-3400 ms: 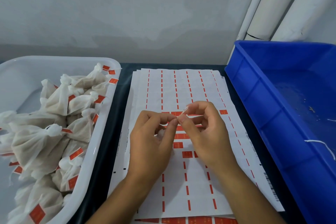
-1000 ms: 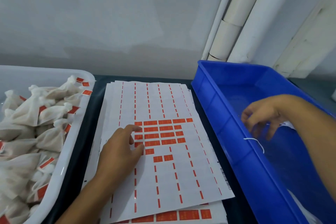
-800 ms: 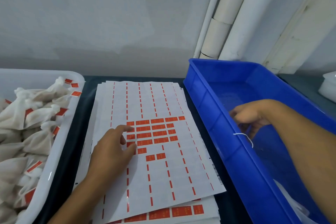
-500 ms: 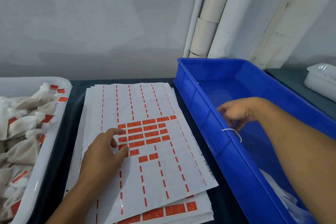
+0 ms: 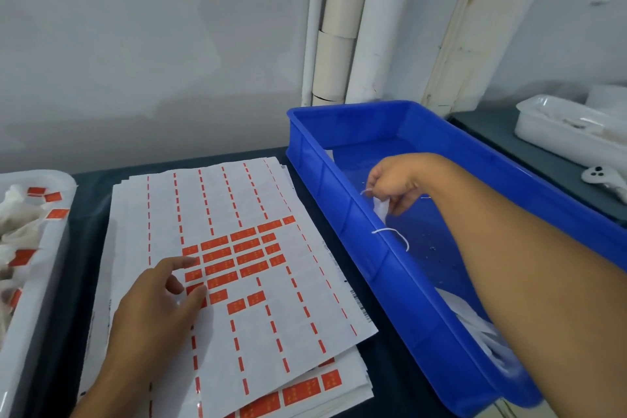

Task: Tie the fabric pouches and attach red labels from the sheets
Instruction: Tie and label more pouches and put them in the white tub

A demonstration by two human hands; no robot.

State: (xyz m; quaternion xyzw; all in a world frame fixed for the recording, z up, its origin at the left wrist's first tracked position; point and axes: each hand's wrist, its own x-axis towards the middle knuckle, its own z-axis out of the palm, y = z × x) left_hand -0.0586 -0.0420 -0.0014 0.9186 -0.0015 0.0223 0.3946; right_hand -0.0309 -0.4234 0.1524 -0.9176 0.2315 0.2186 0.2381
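A person's right hand point(image 5: 393, 187) reaches into a deep blue plastic crate point(image 5: 342, 210), its grip pinched on a small white fabric pouch point(image 5: 380, 207), with a white string point(image 5: 390, 234) draped over the crate's rim. The left hand point(image 5: 159, 305) rests flat on a stack of white sheets of red rectangular labels point(image 5: 234, 268) on the dark bench point(image 5: 91, 180). A white plastic tray point(image 5: 64, 231) of tied, labelled pouches sits at far left.
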